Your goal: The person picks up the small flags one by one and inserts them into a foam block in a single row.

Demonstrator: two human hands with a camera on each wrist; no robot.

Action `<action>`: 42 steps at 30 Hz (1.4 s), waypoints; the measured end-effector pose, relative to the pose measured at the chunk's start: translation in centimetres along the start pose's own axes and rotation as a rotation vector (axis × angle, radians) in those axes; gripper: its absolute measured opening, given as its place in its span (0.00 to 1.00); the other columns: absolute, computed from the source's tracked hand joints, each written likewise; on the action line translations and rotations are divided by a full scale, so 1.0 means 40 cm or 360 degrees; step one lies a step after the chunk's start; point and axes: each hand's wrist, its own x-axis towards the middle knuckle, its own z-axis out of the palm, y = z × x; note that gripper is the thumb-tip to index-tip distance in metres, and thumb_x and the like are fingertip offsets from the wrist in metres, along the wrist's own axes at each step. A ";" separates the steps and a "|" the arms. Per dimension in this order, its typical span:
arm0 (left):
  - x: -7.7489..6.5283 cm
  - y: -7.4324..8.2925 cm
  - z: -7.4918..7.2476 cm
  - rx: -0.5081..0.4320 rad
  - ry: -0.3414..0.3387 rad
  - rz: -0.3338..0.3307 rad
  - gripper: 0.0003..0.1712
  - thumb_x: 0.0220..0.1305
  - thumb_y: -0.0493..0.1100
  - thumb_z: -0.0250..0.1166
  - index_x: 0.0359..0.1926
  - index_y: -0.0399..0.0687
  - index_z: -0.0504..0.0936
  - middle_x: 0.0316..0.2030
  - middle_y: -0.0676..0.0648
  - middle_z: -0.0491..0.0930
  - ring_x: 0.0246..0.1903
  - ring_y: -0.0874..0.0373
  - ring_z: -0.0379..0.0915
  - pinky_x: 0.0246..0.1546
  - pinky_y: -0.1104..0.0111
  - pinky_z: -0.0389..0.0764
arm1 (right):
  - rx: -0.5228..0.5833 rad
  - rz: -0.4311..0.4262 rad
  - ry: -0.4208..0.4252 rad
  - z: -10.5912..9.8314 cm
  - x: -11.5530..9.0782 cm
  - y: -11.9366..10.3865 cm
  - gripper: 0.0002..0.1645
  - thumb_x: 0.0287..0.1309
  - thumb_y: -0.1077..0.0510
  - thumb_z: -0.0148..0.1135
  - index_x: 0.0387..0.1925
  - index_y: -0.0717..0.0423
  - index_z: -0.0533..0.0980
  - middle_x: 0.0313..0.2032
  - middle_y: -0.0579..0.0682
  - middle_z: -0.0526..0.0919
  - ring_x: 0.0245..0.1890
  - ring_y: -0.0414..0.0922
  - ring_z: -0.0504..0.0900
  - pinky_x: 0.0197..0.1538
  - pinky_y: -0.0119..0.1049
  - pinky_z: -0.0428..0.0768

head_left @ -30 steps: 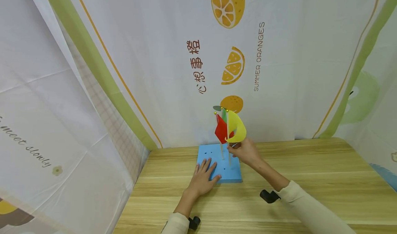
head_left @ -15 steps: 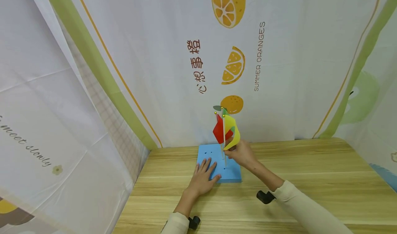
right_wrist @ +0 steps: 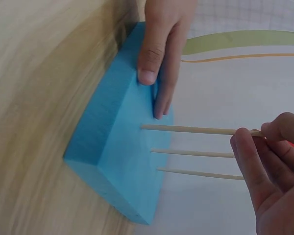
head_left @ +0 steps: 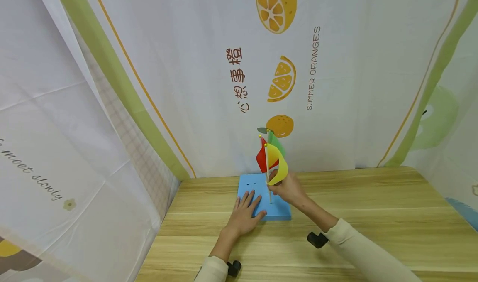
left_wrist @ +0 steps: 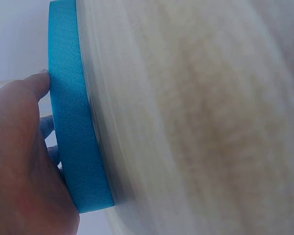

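My left hand [head_left: 242,215] lies flat with spread fingers on a blue foam block [head_left: 279,212]. A small yellow flag [head_left: 282,172] on a thin wooden stick stands over the block, pinched low on the stick by my right hand [head_left: 289,189]. That stick [right_wrist: 201,129] has its lower tip right at a hole in the foam, in the right wrist view. Behind it, a red flag [head_left: 262,159] and a green flag [head_left: 276,142] stand upright on their own sticks in the block. Gold beads top all three sticks.
Two small holes [head_left: 251,184] show near the block's far left corner. The block sits on a wood-grain table [head_left: 354,207] close to its back edge. A white printed curtain [head_left: 186,87] hangs right behind, with another along the left side.
My right hand has brought the yellow flag left and down, and its stick tip has come to the near hole in the block. The left hand has stayed put.
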 end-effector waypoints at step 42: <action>0.002 0.003 0.001 0.0020 -0.0002 -0.0013 0.40 0.81 0.66 0.51 0.83 0.52 0.64 0.85 0.41 0.55 0.85 0.39 0.46 0.84 0.40 0.49 | -0.0134 -0.0056 0.0014 0.008 -0.025 0.038 0.14 0.61 0.66 0.76 0.45 0.58 0.80 0.41 0.52 0.87 0.39 0.51 0.91 0.41 0.40 0.91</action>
